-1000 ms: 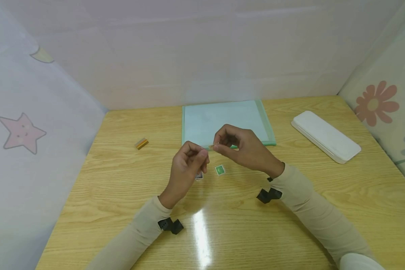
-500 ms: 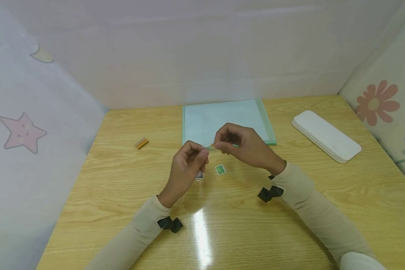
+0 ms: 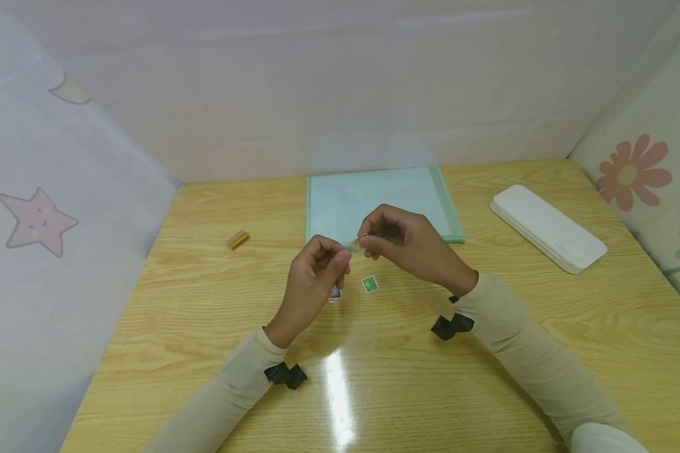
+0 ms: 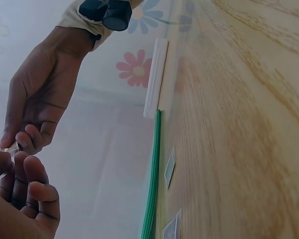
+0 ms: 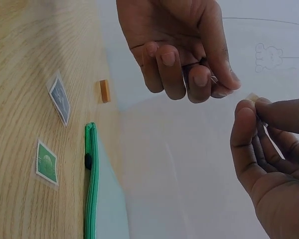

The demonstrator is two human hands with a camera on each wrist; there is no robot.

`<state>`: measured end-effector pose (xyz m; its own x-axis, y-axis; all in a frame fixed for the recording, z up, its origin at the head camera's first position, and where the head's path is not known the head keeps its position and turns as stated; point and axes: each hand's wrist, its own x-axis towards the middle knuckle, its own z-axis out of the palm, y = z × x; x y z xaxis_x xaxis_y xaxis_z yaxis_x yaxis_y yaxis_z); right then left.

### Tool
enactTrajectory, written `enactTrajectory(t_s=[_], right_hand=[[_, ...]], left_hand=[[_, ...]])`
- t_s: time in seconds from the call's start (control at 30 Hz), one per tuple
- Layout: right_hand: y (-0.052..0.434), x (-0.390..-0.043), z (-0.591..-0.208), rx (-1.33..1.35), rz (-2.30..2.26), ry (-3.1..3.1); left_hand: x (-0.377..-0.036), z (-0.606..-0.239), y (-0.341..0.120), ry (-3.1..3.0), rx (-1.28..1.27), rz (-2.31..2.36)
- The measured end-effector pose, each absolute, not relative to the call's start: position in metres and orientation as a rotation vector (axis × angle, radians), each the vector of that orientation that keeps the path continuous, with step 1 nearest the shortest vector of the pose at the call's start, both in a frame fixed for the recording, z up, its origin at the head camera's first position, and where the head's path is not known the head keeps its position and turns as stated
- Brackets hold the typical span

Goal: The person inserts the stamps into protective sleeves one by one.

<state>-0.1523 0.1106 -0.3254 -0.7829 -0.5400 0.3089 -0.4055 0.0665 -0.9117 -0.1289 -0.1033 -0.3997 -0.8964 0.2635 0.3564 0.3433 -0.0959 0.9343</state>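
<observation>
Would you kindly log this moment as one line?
left hand: pinches clear sleeve | right hand: pinches same sleeve | green stamp: on table

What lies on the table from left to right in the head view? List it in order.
Orange block → left hand → green stamp → right hand → white case. I leave out the folder and the dark stamp, which overlap the hands.
</observation>
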Motion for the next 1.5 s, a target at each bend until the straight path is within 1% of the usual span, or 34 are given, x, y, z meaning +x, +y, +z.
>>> enactTrajectory(t_s=[0.3,0.6,1.03,1.5], right_hand=[[0.111,-0.154,-0.328,-0.991,-1.821,2.225],[0.114,-0.169,-0.352,-1.053,-1.847,2.192],[0.108,-0.151,-0.327,-0.988,-1.783,2.25],[0.103,-0.149,-0.333,-1.036,-1.782,2.328]], left_hand=[[-0.129,-0.4,-0.104,-2.092,-0.676,-2.206],[-0.13,-0.398,-0.104,-2.108,-0.664,-2.229],[-0.13,-0.398,-0.104,-2.047,-0.634,-2.276],[-0.13,-0.401,-0.103,-1.989,-0.625,-2.288]])
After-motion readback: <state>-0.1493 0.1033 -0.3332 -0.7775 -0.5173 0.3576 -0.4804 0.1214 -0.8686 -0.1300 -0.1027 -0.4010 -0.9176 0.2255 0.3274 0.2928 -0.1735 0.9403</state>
